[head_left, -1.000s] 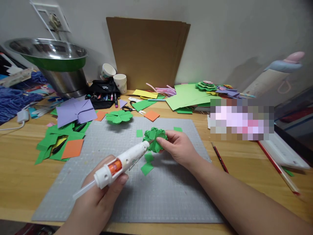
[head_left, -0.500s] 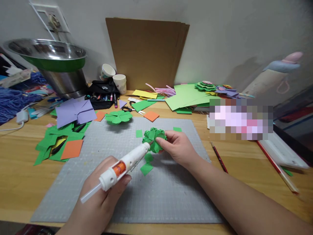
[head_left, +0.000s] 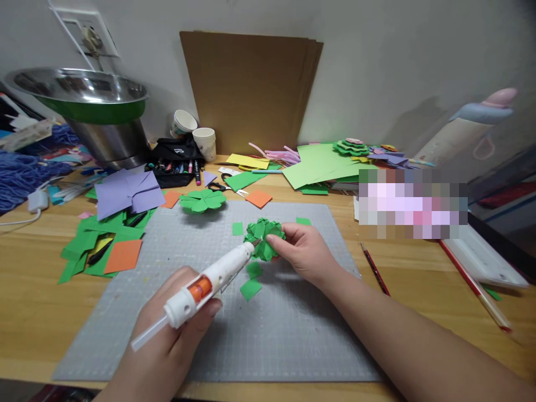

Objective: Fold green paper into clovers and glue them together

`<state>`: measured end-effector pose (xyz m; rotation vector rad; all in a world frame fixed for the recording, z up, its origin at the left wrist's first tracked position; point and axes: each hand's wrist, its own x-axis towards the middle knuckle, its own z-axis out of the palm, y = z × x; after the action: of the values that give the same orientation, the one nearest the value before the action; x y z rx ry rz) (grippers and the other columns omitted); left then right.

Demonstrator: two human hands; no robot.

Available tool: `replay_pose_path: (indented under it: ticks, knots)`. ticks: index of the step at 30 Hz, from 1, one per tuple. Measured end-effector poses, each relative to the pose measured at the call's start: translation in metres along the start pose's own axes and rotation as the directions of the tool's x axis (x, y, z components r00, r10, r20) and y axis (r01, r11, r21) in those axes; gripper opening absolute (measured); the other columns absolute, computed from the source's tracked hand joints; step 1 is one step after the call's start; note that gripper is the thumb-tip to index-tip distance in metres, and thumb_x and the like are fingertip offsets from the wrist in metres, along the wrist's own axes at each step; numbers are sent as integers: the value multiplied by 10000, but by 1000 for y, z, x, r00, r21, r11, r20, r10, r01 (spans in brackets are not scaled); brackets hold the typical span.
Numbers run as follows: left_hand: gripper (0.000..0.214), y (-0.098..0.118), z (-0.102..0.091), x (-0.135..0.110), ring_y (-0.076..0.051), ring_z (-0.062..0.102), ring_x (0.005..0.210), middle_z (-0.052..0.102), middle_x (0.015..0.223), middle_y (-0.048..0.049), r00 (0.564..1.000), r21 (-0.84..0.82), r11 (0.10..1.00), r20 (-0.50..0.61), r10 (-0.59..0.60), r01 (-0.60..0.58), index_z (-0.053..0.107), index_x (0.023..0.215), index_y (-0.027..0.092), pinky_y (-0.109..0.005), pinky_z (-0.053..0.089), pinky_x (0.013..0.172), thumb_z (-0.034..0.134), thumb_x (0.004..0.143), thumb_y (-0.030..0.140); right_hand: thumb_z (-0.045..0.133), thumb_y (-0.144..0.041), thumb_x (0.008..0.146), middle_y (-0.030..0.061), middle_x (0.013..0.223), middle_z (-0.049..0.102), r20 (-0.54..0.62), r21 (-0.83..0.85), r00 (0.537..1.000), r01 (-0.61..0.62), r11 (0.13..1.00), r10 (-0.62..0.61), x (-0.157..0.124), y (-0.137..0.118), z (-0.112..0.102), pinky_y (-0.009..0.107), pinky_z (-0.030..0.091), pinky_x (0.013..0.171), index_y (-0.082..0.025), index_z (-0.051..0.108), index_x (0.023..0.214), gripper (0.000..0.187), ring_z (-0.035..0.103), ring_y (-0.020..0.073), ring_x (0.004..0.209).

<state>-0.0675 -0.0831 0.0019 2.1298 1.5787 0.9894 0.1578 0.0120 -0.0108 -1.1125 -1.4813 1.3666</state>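
My left hand (head_left: 176,329) is wrapped round a white glue gun (head_left: 209,282) with an orange band; its nozzle touches a green folded paper flower (head_left: 263,237). My right hand (head_left: 304,251) pinches that flower from the right, thumb on top, just above the grey cutting mat (head_left: 285,335). Small green paper squares (head_left: 251,287) lie on the mat under the glue gun's tip.
A second green paper flower (head_left: 203,200) lies at the mat's far edge. Green, purple and orange paper scraps (head_left: 121,223) pile up on the left. A steel bowl (head_left: 90,109), cups, a pen case (head_left: 176,162), scissors (head_left: 224,186), cardboard (head_left: 251,89) and light green sheets (head_left: 318,164) stand behind. A red pencil (head_left: 376,268) lies at the right.
The glue gun shifted slightly in my left hand, its nozzle staying at the flower. My right hand and the flower barely moved.
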Motion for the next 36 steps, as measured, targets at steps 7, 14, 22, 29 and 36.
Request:
replay_pose_path:
  ticks: [7,14,22,29,36]
  knots:
    - [189,0,0,2,-131,530,596,537,681,44,1000,-17,1000,-6,-7,7,485,758,244,-209,422,519,465,907,359,622,-355,785,0,596,592,1,-12,1000,-3,1000,3,-1,-1,0,252,430,532,-155,616,658,237,549,124,557]
    - [187,-2,0,3,-132,536,597,554,694,39,1000,1,1000,-8,-13,13,502,780,246,-210,429,506,465,905,380,625,-353,793,-1,614,600,5,-13,1000,8,1000,-8,-1,0,-1,257,446,542,-159,617,669,231,563,125,564]
    - [200,-2,0,2,-143,544,579,554,670,35,1000,-5,1000,-12,-7,7,507,745,247,-220,435,486,470,893,376,659,-385,768,-7,611,611,24,97,1000,-15,995,13,0,-2,-2,250,474,545,-156,628,660,255,571,112,550]
    - [206,0,-1,0,-147,529,561,540,647,38,999,-19,1000,-40,-11,10,503,723,256,-227,425,470,469,883,381,684,-427,745,-6,606,635,1,158,1000,-26,987,26,2,-3,-3,242,487,538,-161,646,644,287,559,104,536]
    - [166,5,-1,4,-160,582,661,609,751,16,998,15,998,5,-56,56,547,798,237,-237,451,544,488,880,369,700,-423,731,-8,597,639,14,202,999,-45,978,43,1,-5,-2,238,479,528,-166,655,625,281,553,100,518]
